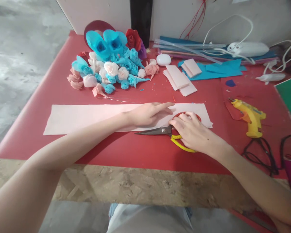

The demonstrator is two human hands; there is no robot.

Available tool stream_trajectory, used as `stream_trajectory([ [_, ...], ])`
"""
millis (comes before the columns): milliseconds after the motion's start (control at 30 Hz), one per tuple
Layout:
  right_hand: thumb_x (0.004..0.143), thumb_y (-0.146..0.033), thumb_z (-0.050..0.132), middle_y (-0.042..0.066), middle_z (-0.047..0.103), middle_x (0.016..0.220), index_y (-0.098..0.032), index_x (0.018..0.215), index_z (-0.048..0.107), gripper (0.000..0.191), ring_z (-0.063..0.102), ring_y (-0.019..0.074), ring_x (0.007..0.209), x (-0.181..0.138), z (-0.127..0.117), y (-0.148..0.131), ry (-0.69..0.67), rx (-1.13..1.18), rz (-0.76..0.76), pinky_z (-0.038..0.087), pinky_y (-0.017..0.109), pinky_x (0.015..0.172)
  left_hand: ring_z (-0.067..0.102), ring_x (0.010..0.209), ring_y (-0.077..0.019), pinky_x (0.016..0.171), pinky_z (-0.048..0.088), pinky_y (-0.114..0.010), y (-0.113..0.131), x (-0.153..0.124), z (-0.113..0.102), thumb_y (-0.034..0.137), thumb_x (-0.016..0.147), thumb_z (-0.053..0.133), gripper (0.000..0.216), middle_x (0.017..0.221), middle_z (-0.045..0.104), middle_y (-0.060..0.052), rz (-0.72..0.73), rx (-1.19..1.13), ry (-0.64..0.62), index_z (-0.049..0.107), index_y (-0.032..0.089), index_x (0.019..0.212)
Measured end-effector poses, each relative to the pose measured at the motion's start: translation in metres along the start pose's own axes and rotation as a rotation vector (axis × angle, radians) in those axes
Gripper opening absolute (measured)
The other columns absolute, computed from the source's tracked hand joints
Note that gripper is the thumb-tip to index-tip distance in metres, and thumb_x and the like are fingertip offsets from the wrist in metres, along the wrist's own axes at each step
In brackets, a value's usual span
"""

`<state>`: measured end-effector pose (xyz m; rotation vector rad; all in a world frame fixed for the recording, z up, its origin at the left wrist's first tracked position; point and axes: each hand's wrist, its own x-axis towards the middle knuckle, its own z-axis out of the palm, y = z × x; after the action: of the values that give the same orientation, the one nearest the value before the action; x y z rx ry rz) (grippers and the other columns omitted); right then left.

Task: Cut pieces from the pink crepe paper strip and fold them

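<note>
A long strip of pale pink paper (pixel 92 117) lies flat across the red tabletop in front of me. My left hand (pixel 149 114) rests on the strip with its fingers stretched out to the right. Scissors with dark blades and yellow on the handles (pixel 165 130) lie along the near edge of the strip, blades closed and tips to the left. My right hand (pixel 190 131) has its fingers curled over the scissors' handles, which it partly hides. A red curved edge (pixel 198 117) shows just beyond those fingers; part of it is covered.
Handmade paper flowers (pixel 111 69) are heaped at the back left. Folded pink paper pieces (pixel 178 79) lie behind the strip, near blue paper (pixel 218 69) and a small white case (pixel 163 59). A yellow glue gun (pixel 251 118) with a black cord lies right; a white power strip (pixel 248 49) sits behind.
</note>
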<state>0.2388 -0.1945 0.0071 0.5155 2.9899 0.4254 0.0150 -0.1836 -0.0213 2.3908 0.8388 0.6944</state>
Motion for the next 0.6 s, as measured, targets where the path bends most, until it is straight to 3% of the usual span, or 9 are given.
stream_trajectory([
  [333, 0.071, -0.002, 0.045, 0.008, 0.06, 0.092, -0.013, 0.094, 0.056, 0.028, 0.046, 0.0232, 0.082, 0.0002, 0.002, 0.0076, 0.039, 0.021, -0.087, 0.03, 0.038, 0.078, 0.057, 0.112, -0.0182, 0.093, 0.046, -0.029, 0.0031, -0.0003, -0.0017, -0.004, 0.076, 0.038, 0.057, 0.122, 0.061, -0.013, -0.022, 0.031, -0.003, 0.039, 0.009, 0.131],
  [467, 0.071, 0.001, 0.042, 0.004, 0.059, 0.081, -0.016, 0.088, 0.056, 0.029, 0.046, 0.0194, 0.075, -0.0023, 0.0018, 0.0078, 0.115, 0.067, -0.096, 0.031, 0.035, 0.08, 0.058, 0.111, -0.0174, 0.093, 0.046, -0.028, 0.0066, 0.0011, -0.0032, 0.002, 0.084, 0.038, 0.047, 0.12, 0.062, -0.011, -0.045, 0.007, -0.003, 0.04, 0.011, 0.13],
  [600, 0.069, 0.001, 0.041, 0.007, 0.059, 0.088, -0.014, 0.095, 0.055, 0.033, 0.047, 0.0219, 0.081, -0.0077, 0.0001, 0.0053, 0.072, 0.046, -0.046, 0.03, 0.037, 0.079, 0.058, 0.111, -0.0171, 0.094, 0.045, -0.028, 0.008, 0.0016, -0.0029, 0.01, 0.09, 0.038, 0.04, 0.12, 0.063, -0.01, -0.064, -0.018, -0.005, 0.041, 0.012, 0.13],
])
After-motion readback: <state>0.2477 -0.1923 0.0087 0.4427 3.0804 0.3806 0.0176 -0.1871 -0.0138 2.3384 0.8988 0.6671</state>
